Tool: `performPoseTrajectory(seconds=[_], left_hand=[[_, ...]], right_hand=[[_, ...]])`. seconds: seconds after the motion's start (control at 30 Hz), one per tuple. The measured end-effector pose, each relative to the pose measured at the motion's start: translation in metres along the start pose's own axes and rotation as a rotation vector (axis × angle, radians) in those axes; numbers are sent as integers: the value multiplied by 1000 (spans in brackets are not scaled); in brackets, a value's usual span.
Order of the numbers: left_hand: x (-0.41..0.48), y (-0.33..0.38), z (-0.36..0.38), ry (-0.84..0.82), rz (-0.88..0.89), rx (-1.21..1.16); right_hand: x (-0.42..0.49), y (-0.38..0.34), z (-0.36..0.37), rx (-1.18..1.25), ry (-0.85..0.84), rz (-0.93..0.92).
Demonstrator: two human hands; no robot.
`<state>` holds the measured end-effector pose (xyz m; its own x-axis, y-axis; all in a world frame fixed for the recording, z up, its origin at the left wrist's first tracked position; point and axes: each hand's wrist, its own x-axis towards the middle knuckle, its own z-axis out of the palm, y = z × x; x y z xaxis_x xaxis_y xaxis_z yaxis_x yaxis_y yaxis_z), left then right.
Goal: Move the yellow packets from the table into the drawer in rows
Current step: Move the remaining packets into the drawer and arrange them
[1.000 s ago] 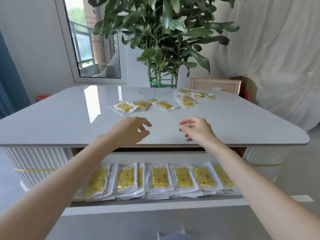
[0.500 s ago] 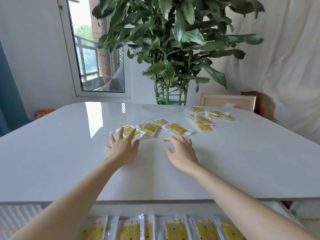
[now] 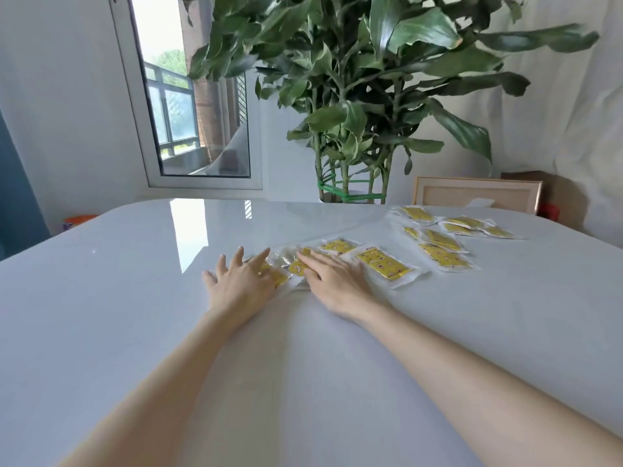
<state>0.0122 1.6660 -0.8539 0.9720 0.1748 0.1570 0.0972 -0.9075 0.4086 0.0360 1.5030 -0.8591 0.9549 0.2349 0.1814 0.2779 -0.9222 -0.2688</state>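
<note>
Yellow packets in clear wrap lie on the white table (image 3: 135, 332). A near row of them (image 3: 382, 262) runs across the table's middle, and a second cluster of packets (image 3: 441, 242) lies farther back on the right. My left hand (image 3: 241, 284) lies flat with spread fingers on the leftmost packet (image 3: 279, 278) of the near row. My right hand (image 3: 332, 281) lies flat beside it, fingers straight, on the neighbouring packet (image 3: 298, 266). The drawer is out of view below the frame.
A large potted plant (image 3: 354, 96) stands behind the table's far edge. A framed panel (image 3: 475, 195) leans at the back right, and a window (image 3: 188, 112) is at the back left. A white curtain hangs on the right.
Both hands reached forward from above the drawer across the table and now rest on the near packets. The view tilted up, so the drawer with its packet row left the frame.
</note>
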Motion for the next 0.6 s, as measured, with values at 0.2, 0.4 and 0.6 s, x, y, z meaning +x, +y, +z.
performPoseTrajectory(seconds=[0.2, 0.4, 0.6], left_hand=[[-17, -5, -11, 44, 39, -192], [-61, -7, -31, 92, -16, -479], [-102, 5, -34, 56, -35, -697]], right_hand=[[-25, 1, -13, 158, 53, -41], [-75, 3, -27, 346, 101, 22], [-110, 8, -49, 467, 122, 201]])
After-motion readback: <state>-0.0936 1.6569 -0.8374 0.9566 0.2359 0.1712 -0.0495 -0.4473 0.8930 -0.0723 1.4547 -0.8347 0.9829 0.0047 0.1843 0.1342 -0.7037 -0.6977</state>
